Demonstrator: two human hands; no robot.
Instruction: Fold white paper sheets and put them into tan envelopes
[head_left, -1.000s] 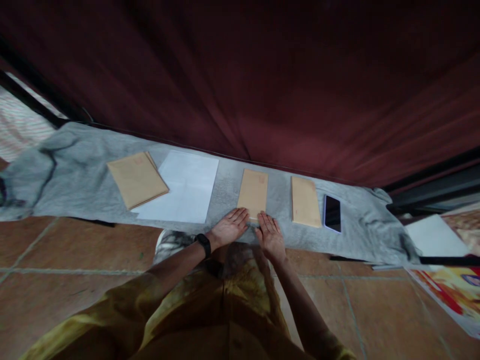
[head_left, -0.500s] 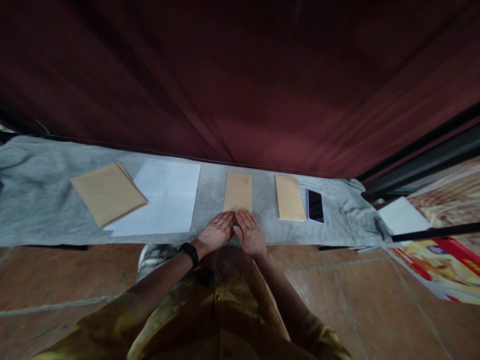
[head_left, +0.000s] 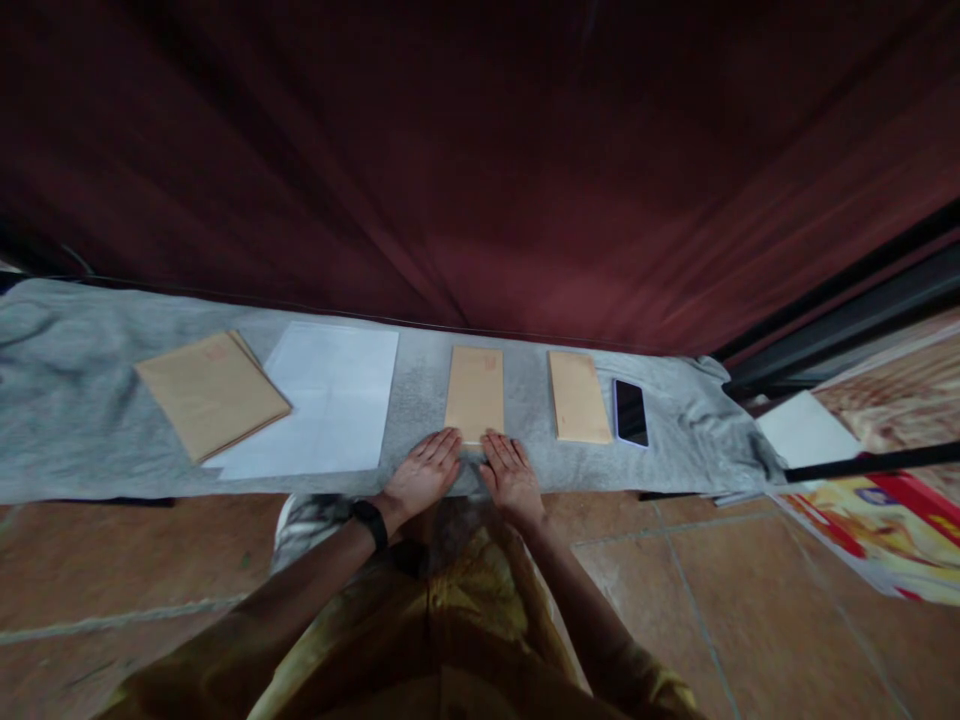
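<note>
A brown paper envelope (head_left: 475,390) lies upright in front of me on the grey cloth, with a faint red print near its top right. My left hand (head_left: 427,468) rests flat with fingers stretched out, its tips on the envelope's lower left corner. Over the lower right corner lie the outstretched fingers of my right hand (head_left: 511,474). A pale strip shows along the envelope's near edge, between the two hands. To the right is another brown envelope or stack of them (head_left: 579,397); further left lie larger brown envelopes (head_left: 214,393), partly covering white paper sheets (head_left: 337,400).
A phone (head_left: 631,412) with a dark screen lies right of the right-hand envelopes. The grey cloth (head_left: 67,400) covers a narrow table. Behind it hangs a dark red curtain (head_left: 480,200). A colourful printed box (head_left: 885,530) and a white sheet (head_left: 808,428) are at the far right.
My hands have moved apart, from the middle of the envelope's near edge out to its two lower corners. The near edge now shows between them.
</note>
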